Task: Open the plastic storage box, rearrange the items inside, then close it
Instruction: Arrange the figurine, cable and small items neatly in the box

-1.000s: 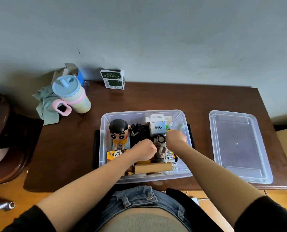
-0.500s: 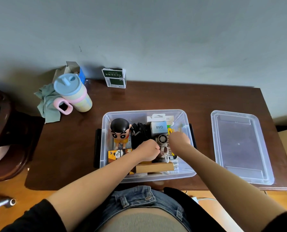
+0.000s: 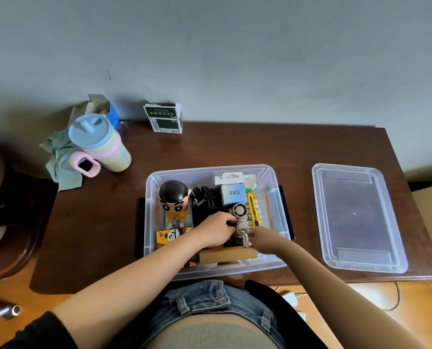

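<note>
Left hand (image 3: pixel 216 229) curled over the small grey fan (image 3: pixel 240 220), fingers closed on its left flank near the middle of the storage box (image 3: pixel 152 210). Right hand (image 3: pixel 264 239) just beside, pinching at the fan's strap loop, though whether actually gripping the loop or only touching it cannot be told (fingertips mostly hidden). Immediately beyond both hands: a pale blue carton marked Q88 (image 3: pixel 233 193), with a yellow utility knife (image 3: pixel 253 210) to the right of the fan. Left of the left hand, a coil of black cable (image 3: pixel 205 197), then a cartoon figurine (image 3: pixel 174 200) standing upright. Nearer than the hands, a wooden block (image 3: pixel 226 254) along the box's front wall.

Judged step: rearranging, with the fan being seated. Best done by lifting clear of the knife rather than dragging across it, keeping the strap from snagging the cable, and settling everything below rim height.

Well to the right of the right hand, the lid (image 3: pixel 356 215) lying flat on the worktop (image 3: pixel 235 149), not yet refitted.
</note>
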The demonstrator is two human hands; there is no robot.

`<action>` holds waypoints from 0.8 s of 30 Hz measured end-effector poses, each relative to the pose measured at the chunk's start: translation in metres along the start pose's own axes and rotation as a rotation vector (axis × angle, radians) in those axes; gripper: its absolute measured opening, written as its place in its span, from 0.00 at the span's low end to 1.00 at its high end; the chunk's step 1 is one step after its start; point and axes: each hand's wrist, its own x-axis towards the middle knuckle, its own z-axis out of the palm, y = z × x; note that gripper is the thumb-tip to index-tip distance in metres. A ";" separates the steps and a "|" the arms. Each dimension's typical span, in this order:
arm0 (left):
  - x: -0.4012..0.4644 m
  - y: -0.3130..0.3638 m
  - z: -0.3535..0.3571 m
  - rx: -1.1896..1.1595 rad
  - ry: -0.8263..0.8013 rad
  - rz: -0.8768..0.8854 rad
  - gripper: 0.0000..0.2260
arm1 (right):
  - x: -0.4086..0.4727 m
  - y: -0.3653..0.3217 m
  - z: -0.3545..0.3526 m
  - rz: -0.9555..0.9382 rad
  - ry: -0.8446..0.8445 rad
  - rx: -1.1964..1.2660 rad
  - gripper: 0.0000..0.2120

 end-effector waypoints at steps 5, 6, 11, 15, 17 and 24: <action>0.005 0.003 0.002 -0.040 -0.005 -0.036 0.11 | 0.001 0.000 0.002 0.026 0.031 0.066 0.14; 0.007 0.002 0.003 -0.049 -0.002 -0.043 0.11 | 0.001 0.001 0.003 0.030 0.035 0.091 0.13; 0.014 -0.001 0.007 -0.064 0.004 -0.079 0.12 | 0.001 0.003 0.008 0.055 0.034 0.143 0.12; 0.003 0.003 -0.006 0.058 0.021 -0.041 0.10 | -0.001 0.005 0.006 0.059 0.103 0.133 0.15; -0.010 0.003 -0.018 0.120 0.093 0.038 0.09 | -0.008 0.004 0.001 0.037 0.146 0.082 0.11; -0.062 -0.028 -0.070 0.163 0.864 0.204 0.11 | -0.034 0.006 -0.019 -0.266 0.929 0.184 0.08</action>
